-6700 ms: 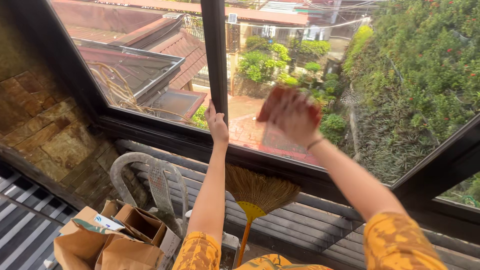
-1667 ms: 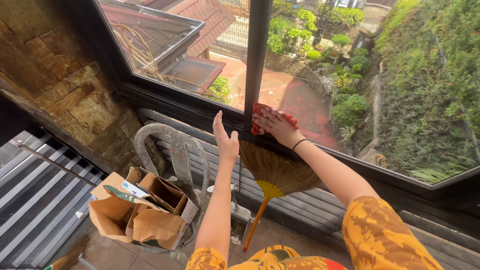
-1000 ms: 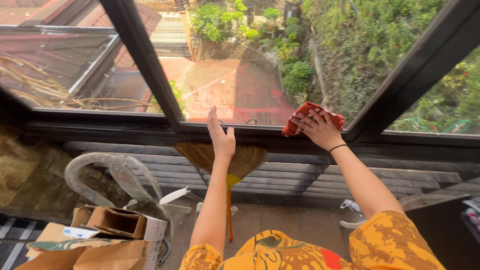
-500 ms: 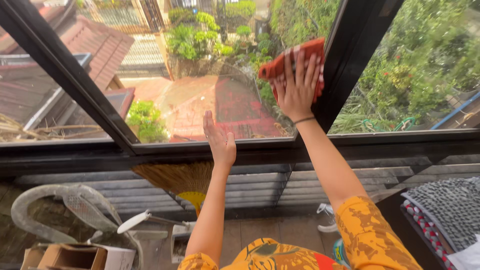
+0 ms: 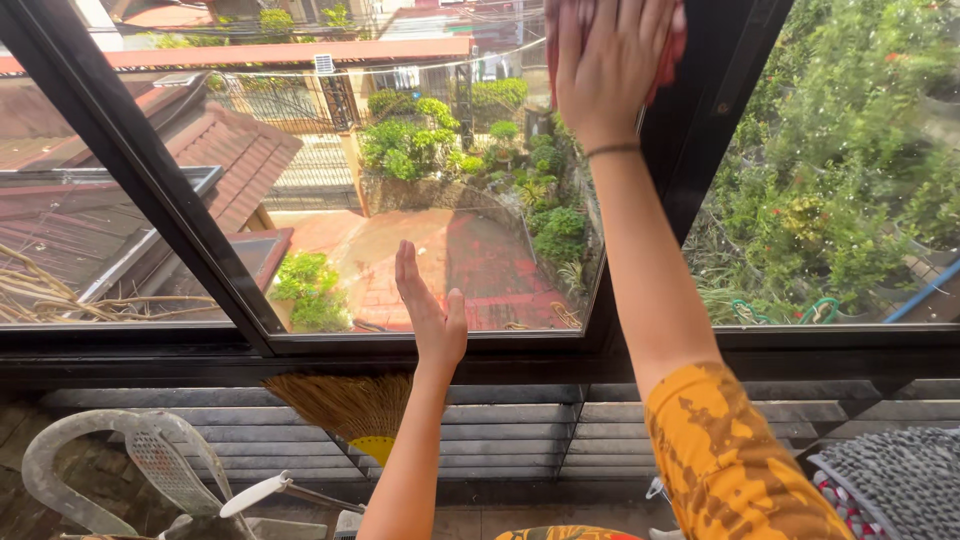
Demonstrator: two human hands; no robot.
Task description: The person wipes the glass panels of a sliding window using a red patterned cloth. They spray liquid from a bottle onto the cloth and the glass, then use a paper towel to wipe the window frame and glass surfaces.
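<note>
My right hand (image 5: 608, 62) is raised high and presses a red cloth (image 5: 668, 52) flat against the window pane (image 5: 420, 200), right beside the black upright frame bar (image 5: 700, 150). Most of the cloth is hidden behind the hand. My left hand (image 5: 428, 318) rests flat on the lower part of the same pane, fingers straight, just above the black sill (image 5: 300, 345). It holds nothing. Both arms wear orange patterned sleeves.
A straw broom (image 5: 345, 410) with a yellow collar leans under the sill. A grey plastic chair (image 5: 130, 470) stands at the lower left, and a grey knobbly mat (image 5: 890, 480) lies at the lower right. Another slanted frame bar (image 5: 140, 170) crosses the left.
My right hand slid the red cloth from the pane's lower edge up along the right frame bar to the top. My left hand stayed flat on the glass. The view tilted upward.
</note>
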